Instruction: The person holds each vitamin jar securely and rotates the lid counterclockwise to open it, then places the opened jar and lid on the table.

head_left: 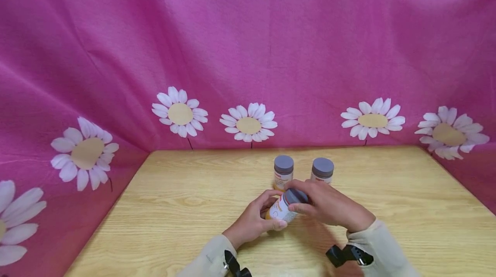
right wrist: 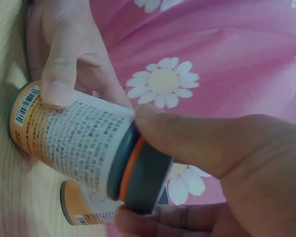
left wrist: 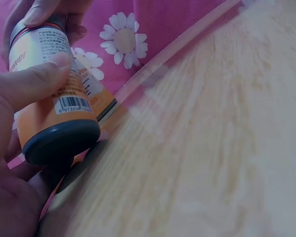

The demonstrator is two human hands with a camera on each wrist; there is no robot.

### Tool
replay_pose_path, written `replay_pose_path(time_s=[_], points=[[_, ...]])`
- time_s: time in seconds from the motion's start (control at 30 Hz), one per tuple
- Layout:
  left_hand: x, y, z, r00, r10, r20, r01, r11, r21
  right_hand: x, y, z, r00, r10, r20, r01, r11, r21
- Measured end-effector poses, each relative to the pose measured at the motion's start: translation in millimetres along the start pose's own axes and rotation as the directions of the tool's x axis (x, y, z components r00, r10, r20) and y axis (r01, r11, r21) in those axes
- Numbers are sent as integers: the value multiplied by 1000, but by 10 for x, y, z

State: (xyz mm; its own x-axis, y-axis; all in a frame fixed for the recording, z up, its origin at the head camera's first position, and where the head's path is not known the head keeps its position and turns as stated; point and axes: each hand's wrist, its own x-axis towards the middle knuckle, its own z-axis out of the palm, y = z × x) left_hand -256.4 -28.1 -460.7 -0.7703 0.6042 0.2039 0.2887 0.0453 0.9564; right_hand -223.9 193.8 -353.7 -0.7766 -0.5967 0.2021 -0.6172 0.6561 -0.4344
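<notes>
A white and orange supplement bottle with a dark grey lid is tilted above the table, its lid end up and to the right. My left hand holds the bottle's body, thumb across the printed label, fingers behind. My right hand grips the lid between thumb and fingers. In the right wrist view an orange ring shows between lid and body. The bottle's dark base faces the left wrist camera, close over the tabletop.
Just behind my hands stand two similar grey-lidded bottles, one on the left and one on the right, partly covered by my right hand. The light wooden table ends at a pink curtain printed with white daisies.
</notes>
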Motion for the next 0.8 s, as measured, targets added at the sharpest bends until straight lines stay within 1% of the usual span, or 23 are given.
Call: replay_pose_path(time_s=[0.1,0.17,0.23,0.3,0.37,0.43,0.5,0.57,0.63,0.8], points=[[9,19,8,1000,-29,-10,29,1000,-6,-9,-3,-40,999,34,20,-34,999,32],[10,27,11,999,-50,-17,50,999,-14,-14,-8,-51,997,74,32,-76,995,72],[4,34,13,997,-68,-27,68,998,-18,-14,-18,-49,991,128,27,-130,987,97],[0,36,15,996,-79,-34,78,997,-20,-9,-34,-43,980,197,-1,-196,975,109],[-2,41,20,996,-88,-33,87,996,-19,-4,-55,-35,965,260,-42,-256,962,91],[-3,47,26,995,-95,-33,95,995,-16,4,-72,-25,949,302,-87,-297,953,66],[-4,52,28,994,-103,-33,102,995,-19,12,-85,-16,940,322,-113,-319,947,40],[-4,52,28,995,-99,-34,98,995,-20,22,-91,-10,935,333,-123,-332,943,30],[-7,57,27,995,-94,-34,93,995,-23,32,-96,-5,934,334,-130,-333,943,26],[-9,66,25,995,-92,-28,92,996,-21,39,-110,-1,938,327,-116,-324,945,48]])
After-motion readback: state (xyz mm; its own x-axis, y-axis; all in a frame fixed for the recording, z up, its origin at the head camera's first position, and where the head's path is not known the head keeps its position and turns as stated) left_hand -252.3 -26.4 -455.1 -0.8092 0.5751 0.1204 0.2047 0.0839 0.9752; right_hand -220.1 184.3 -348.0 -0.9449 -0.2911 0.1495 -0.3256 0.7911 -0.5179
